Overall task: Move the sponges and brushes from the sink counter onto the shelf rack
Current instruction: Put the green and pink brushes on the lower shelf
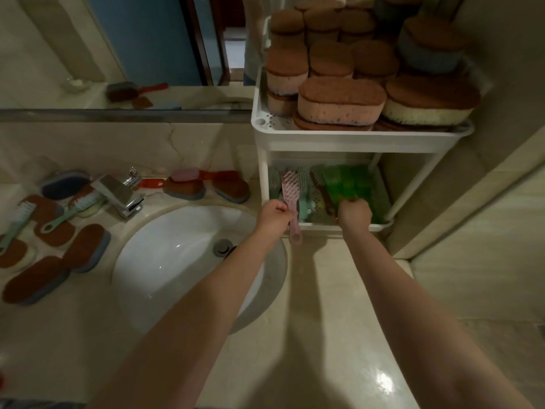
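I am gripping the pink brush (288,184) by its handle in my left hand (275,212) and the green brush (343,184) in my right hand (354,214), both pointing away from me into the rack's lower shelf (321,226).

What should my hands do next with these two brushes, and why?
Probably lower the pink plastic brush in the left hand into the white rack's lower tray and let go: its handle overhangs the rim, while the right hand already has the green plastic brush inside.
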A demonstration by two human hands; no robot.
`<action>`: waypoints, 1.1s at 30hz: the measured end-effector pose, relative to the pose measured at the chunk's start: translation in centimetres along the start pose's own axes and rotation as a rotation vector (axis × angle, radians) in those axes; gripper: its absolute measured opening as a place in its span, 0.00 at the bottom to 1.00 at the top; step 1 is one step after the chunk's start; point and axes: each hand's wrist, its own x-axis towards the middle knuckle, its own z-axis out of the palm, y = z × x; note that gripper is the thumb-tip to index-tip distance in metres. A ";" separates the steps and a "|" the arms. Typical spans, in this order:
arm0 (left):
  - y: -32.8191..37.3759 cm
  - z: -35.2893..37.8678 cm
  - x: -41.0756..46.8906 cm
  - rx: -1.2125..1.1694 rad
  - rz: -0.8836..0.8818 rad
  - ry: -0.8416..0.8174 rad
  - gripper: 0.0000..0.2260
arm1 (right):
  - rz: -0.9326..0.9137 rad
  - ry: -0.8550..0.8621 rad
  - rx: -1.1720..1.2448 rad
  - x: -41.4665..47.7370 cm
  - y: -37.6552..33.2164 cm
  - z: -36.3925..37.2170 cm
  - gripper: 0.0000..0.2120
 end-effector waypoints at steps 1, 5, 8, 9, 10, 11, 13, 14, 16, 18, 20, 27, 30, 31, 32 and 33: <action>0.0 -0.2 0.0 -0.002 0.003 0.006 0.11 | -0.016 0.009 -0.033 0.1 -0.3 0.0 0.12; -0.1 -0.6 0.1 0.001 0.012 -0.006 0.11 | -0.017 -0.084 -0.031 0.4 -0.4 0.5 0.15; -0.3 -0.7 0.0 -0.015 0.010 -0.008 0.11 | -0.034 -0.076 -0.070 -0.6 -0.5 1.4 0.13; -0.4 -0.7 0.1 -0.022 0.011 0.000 0.11 | -0.038 -0.042 -0.098 -0.8 -0.5 1.4 0.12; -0.4 -0.7 0.1 -0.032 0.009 0.009 0.11 | -0.040 -0.010 -0.103 -0.9 -0.5 1.4 0.11; -0.5 -0.6 0.2 -0.039 0.006 0.019 0.11 | -0.050 0.008 -0.094 -0.9 -0.5 1.2 0.11; -0.4 -0.4 0.3 -0.040 0.001 0.027 0.12 | -0.077 0.014 -0.088 -0.4 -0.4 0.8 0.12; -0.4 -0.3 0.3 -0.043 -0.003 0.025 0.12 | -0.085 0.009 -0.100 -0.2 -0.4 0.4 0.12; -0.3 -0.1 0.3 -0.052 -0.011 0.020 0.11 | -0.102 -0.006 -0.157 0.3 -0.5 0.0 0.12; -0.3 0.1 0.4 -0.053 -0.013 0.022 0.11 | -0.125 -0.034 -0.221 0.8 -0.9 -0.1 0.12; -0.3 0.2 0.6 -0.048 -0.009 0.026 0.11 | -0.149 -0.060 -0.294 1.2 -1.0 0.2 0.13; 0.1 0.2 0.5 -0.044 0.002 0.025 0.11 | -0.184 -0.083 -0.566 1.4 -1.1 0.7 0.15; 0.0 0.2 0.5 -0.033 0.000 0.026 0.11 | -0.217 -0.085 -0.675 1.7 -1.2 0.7 0.11; 0.0 0.2 0.6 -0.039 -0.003 0.023 0.11 | -0.219 -0.084 -0.712 1.9 -1.1 0.7 0.09; 0.0 0.3 0.5 -0.044 -0.004 0.018 0.11 | -0.216 -0.078 -0.745 2.2 -0.9 0.7 0.08; 0.1 0.4 0.5 -0.047 -0.003 0.013 0.11 | -0.214 -0.071 -0.765 2.4 -0.7 0.6 0.08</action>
